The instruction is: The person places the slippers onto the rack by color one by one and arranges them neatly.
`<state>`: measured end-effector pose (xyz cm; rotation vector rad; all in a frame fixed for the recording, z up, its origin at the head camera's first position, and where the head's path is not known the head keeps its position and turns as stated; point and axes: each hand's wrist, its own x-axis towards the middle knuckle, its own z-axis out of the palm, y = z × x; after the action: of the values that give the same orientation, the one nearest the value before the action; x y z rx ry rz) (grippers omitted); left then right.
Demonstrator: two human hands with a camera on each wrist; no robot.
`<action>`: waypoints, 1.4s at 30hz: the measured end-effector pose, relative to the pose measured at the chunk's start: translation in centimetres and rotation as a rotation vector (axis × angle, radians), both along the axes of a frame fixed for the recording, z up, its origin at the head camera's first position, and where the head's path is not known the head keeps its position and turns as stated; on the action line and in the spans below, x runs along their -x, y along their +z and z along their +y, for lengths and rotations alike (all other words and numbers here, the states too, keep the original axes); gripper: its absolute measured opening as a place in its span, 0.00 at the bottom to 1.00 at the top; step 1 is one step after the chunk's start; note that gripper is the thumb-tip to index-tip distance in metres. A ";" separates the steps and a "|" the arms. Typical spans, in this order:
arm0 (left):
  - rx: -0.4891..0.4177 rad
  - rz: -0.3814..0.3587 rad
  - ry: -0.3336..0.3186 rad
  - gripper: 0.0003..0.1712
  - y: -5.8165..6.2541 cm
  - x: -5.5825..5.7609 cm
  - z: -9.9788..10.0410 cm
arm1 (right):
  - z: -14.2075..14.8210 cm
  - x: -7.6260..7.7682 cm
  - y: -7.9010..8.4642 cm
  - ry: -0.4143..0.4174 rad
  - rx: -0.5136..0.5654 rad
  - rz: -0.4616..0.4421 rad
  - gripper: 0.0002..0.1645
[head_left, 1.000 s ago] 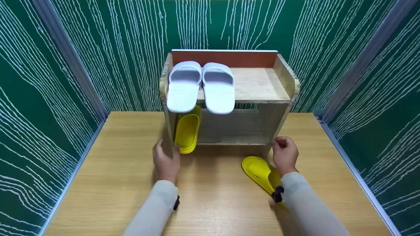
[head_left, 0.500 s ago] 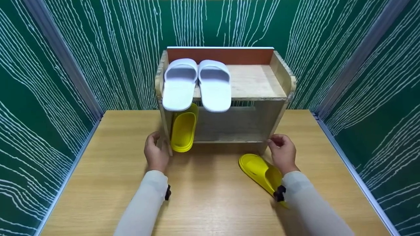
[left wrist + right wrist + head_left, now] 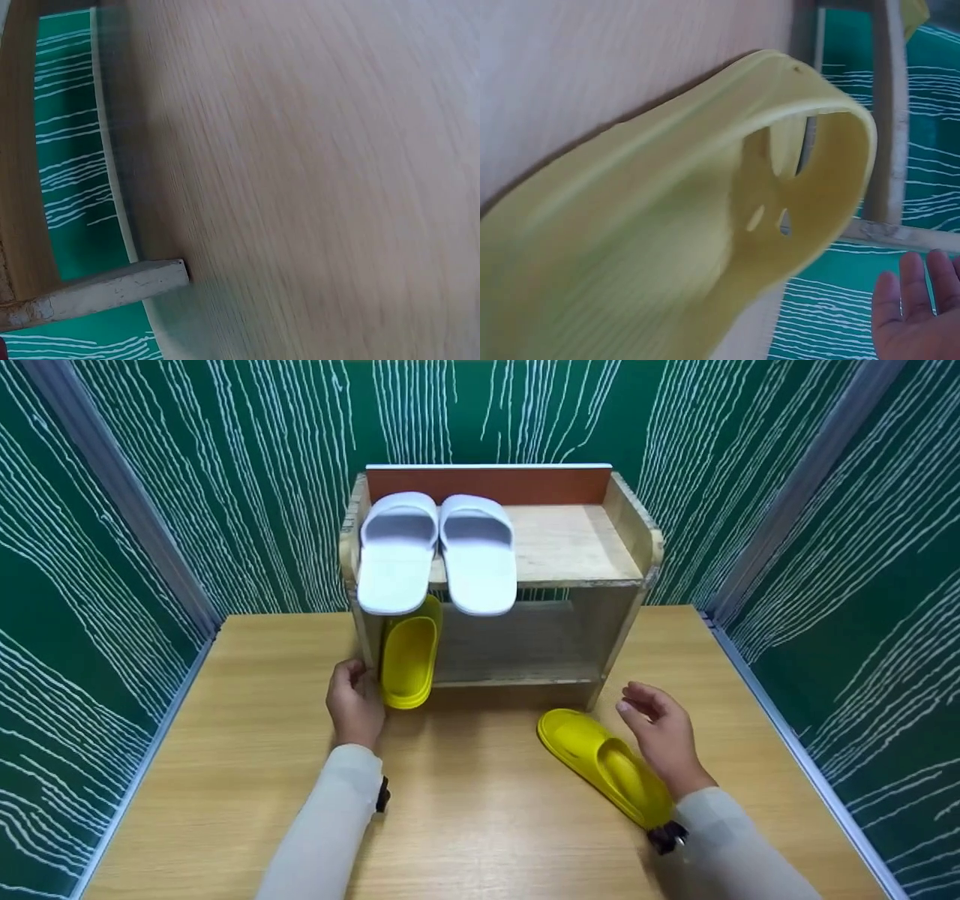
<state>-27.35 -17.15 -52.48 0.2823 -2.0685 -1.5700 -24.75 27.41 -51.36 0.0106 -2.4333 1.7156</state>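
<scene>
My left hand [image 3: 355,706] is at the lower left side panel of a small wooden shoe rack [image 3: 570,544], fingers loosely bent and overlapping the panel's front edge. In the left wrist view, the rack's foot [image 3: 97,294] stands on the table. Off the rack's right side, my right hand [image 3: 664,735] is apart from it with relaxed fingers and nothing held; its fingertips [image 3: 913,281] show in the right wrist view. Beside that hand lies a yellow slipper [image 3: 581,746], toe toward the rack. Another yellow slipper [image 3: 409,660] sits at the left of the lower shelf, heel jutting out.
Two white slippers, one at left [image 3: 394,574] and one at right [image 3: 480,574], stand side by side on the top shelf, heels over its front edge. The wooden table [image 3: 465,810] meets green walls [image 3: 495,405] with white streaks at the back and sides.
My right hand has come away from the rack's right side and opened, moving back and to the right. My left hand moved off the left panel, then returned to it. The view shifted slightly.
</scene>
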 end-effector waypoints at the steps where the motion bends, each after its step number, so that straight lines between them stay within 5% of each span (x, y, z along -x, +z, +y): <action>1: 0.004 0.004 0.004 0.11 0.0 0.0 0.0 | 0.2 -0.4 0.1 -0.006 0.000 -0.002 0.32; 12: 0.014 0.046 0.039 0.06 -0.2 0.3 0.2 | 2.4 -5.4 -0.1 -0.073 0.054 -0.071 0.31; 18: 0.022 0.055 0.042 0.06 -0.4 0.3 0.0 | 3.3 -7.1 -1.0 -0.115 -0.020 -0.122 0.34; 35: 0.059 0.100 0.072 0.05 -0.4 0.3 -0.1 | 5.0 -6.2 -3.6 0.108 -0.237 -0.465 0.62; 42: 0.068 0.122 0.072 0.04 -0.6 0.4 -0.2 | 5.5 -5.9 -4.5 0.168 -0.302 -0.515 0.70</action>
<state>-27.74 -17.36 -53.05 0.2279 -1.9914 -1.4358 -18.89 32.88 -55.85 -0.2220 -3.1304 1.5406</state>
